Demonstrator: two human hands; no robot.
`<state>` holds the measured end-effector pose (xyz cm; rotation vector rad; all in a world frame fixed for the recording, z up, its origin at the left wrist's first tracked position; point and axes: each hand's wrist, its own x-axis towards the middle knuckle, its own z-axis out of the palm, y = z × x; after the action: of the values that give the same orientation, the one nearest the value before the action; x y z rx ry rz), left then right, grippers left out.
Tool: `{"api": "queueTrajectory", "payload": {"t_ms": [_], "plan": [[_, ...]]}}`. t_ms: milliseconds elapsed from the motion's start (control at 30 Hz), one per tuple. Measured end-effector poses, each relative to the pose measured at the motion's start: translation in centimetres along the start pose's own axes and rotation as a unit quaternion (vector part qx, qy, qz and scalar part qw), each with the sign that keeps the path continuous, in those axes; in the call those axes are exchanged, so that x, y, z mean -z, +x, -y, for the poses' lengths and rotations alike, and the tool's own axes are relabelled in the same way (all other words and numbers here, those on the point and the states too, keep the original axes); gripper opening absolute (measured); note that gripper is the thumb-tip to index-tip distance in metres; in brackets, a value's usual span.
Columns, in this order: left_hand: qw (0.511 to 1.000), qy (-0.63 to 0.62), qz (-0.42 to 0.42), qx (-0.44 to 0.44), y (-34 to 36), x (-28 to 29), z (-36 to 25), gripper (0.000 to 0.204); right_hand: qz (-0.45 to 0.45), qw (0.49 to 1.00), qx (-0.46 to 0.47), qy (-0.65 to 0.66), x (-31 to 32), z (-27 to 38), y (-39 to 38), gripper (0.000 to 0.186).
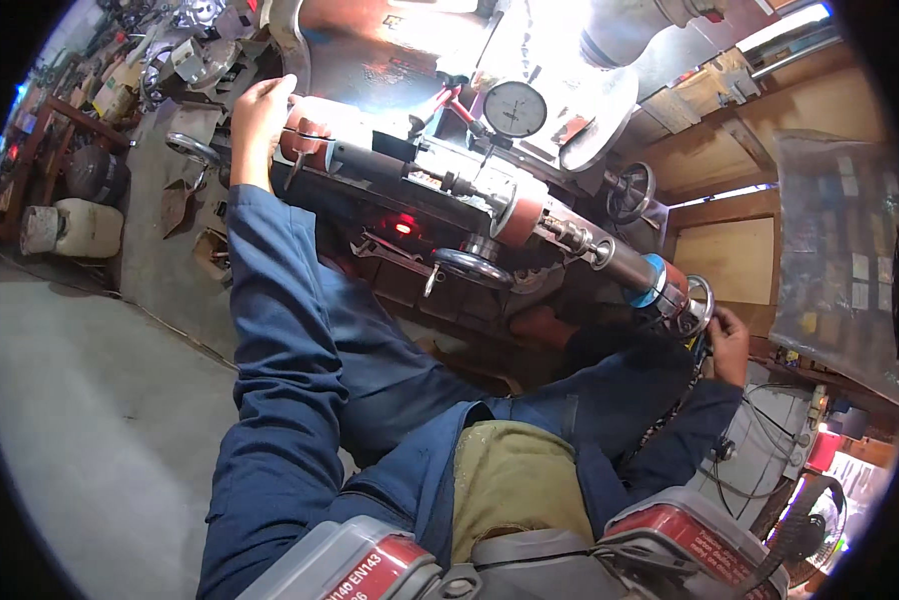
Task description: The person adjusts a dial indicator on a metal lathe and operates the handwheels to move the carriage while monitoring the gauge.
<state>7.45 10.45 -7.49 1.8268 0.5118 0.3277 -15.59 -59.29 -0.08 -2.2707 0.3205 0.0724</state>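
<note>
My left hand [258, 120] is at the left end of a grinding-type machine, its fingers curled at the bright end of the reddish-brown headstock [308, 142]. What those fingers hold is hidden. My right hand [730, 345] grips the rim of a small metal handwheel [703, 304] at the machine's right end. Between the two ends runs a dark cylindrical shaft [370, 161], in line with a second reddish-brown block [520, 215] and a grey barrel [610, 250]. A round white dial indicator [516, 108] on a red-jointed arm [460, 106] stands just above the shaft.
A spoked handwheel [473, 268] projects toward my lap, with wrenches [390, 250] beside it. Another handwheel [631, 192] sits behind the barrel. Cluttered parts and a white jug [88, 228] are at left. A fan [818, 525] stands at lower right.
</note>
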Motion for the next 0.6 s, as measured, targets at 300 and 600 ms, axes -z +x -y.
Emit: {"api": "queueTrajectory", "payload": {"t_ms": [300,600], "plan": [[1.0,0.013,-0.005,-0.02,-0.2,0.7,-0.8,0.039,-0.088,0.989,0.095,0.072,-5.0,-7.5,1.4,0.022],[0.994,0.032,0.009,0.108,-0.9,0.7,-2.3,0.035,-0.249,0.958,-0.119,-0.082,-2.0,-2.4,-7.3,0.051]]}}
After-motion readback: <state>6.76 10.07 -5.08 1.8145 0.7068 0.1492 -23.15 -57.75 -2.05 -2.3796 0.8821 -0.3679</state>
